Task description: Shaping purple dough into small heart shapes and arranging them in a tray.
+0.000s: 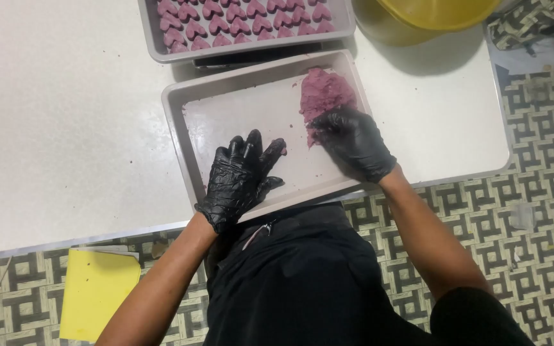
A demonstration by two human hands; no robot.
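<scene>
Purple dough lies as one rough lump in the far right corner of the near grey tray; the lump touches the tray floor and sits close against the right wall.

Head view, hands: both hands wear black gloves. The right hand rests on the near edge of the dough; its fingers are curled down into the mass, so it is closed in a loose grip on the dough. The left hand lies on the tray floor near the front rim, fingers extended and slightly spread, palm down; it is open and holds nothing; it is apart from the dough, with bare tray floor between them.

Head view, surroundings: the near tray sits at a slight angle on a white table, its front rim at the table edge. A second grey tray lies just behind it, partly out of frame; it holds rows of heart-shaped purple pieces set close together. A yellow bowl stands at the far right of the table. A yellow flat sheet lies on the patterned floor below the table's left side. The person's black clothing fills the lower centre.
</scene>
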